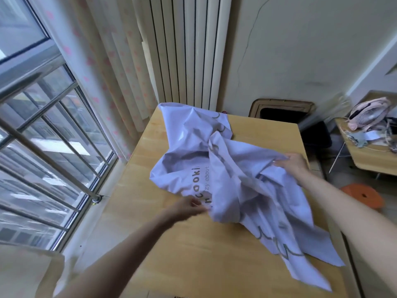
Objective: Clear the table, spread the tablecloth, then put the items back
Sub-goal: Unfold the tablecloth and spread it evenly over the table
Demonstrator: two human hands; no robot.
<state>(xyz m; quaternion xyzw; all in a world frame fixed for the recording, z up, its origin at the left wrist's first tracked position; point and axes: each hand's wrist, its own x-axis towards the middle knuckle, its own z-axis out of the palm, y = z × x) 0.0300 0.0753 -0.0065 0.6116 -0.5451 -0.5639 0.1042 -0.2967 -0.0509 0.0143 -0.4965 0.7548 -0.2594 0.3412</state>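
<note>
Desk: Where is the tablecloth (232, 160)?
Photographer: Crumpled on the wooden table (150, 211). Bare wood shows at 9 o'clock, and one corner reaches toward 5 o'clock.
Desk: And the hands?
Photographer: The left hand (187, 206) pinches a fold at the heap's 7 o'clock (it is blurred), and the right hand (295, 162), at 3 o'clock, grips a raised edge with its fingers curled.

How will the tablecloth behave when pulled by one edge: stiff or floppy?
Probably floppy: the tablecloth lies in deep crumples on the table. Likely light: the right hand raises a fold with its fingers. It may slide on the smooth wood.
</note>
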